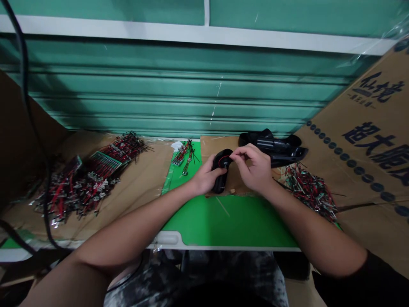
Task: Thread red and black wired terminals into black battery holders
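Note:
A black curved plastic part [220,184] is held upright over a cardboard piece near the middle of the green table. My left hand [207,175] grips its left side, the thumb lying across the front. At its upper right, my right hand [253,167] pinches a thin red wire [224,157] between thumb and forefinger. The wire curves over the dark opening of the part. Behind my right hand lie more black plastic parts [277,147].
Bundles of red and black wires with small boards [96,177] cover the cardboard at left. A smaller bunch [185,154] lies nearer the middle. Another wire pile [311,192] is at right, beside a large carton [367,128]. A black cable [25,85] hangs at left.

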`<state>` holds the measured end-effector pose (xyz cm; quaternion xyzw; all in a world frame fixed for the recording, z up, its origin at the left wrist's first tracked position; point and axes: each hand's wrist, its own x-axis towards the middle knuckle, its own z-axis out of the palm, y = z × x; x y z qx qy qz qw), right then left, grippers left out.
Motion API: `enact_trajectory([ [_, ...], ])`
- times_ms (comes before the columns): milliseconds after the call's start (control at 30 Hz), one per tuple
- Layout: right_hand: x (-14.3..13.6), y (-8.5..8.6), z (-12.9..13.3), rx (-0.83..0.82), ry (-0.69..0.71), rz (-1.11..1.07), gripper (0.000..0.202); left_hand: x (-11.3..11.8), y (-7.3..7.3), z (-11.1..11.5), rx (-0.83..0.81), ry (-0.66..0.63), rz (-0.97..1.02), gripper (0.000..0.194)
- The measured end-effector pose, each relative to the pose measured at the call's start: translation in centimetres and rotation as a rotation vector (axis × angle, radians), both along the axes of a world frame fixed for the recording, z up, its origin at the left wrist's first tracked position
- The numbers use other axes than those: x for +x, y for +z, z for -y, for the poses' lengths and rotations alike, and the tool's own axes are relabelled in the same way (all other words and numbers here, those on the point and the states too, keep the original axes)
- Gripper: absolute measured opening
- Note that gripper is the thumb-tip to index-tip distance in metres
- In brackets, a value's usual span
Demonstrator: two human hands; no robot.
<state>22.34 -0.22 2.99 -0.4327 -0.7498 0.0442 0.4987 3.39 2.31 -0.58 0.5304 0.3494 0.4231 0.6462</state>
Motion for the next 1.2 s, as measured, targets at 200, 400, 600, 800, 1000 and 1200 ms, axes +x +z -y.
enact_trajectory([
  [200, 0.0, -0.2, -0.1, 0.012, -0.033, -0.043, 0.016, 0.1, -0.1, 0.2, 0.023, -0.026, -0.005, 0.049],
  [400, -0.2, -1.0, -0.5, 0.038, -0.110, -0.086, 0.016, 0.0, 0.0, 0.5, 0.060, -0.067, 0.023, 0.050],
  [600, 0.4, -1.4, -0.9, 0.121, -0.061, 0.073, 0.016, 0.1, 0.1, 0.8, -0.018, -0.051, 0.033, 0.046],
  [800, 1.2, -0.7, -1.1, 0.130, -0.020, 0.258, 0.013, 0.3, 0.5, 0.5, 0.033, 0.016, 0.064, 0.041],
  [1000, 1.6, -0.3, -0.8, 0.098, -0.039, 0.354, 0.015, 0.1, 0.9, 0.1, 0.030, 0.057, 0.049, 0.031],
  [1200, 1.4, 0.3, -0.4, 0.064, -0.037, 0.490, 0.015, 0.2, 0.5, 0.0, -0.018, 0.034, 0.064, 0.032],
])
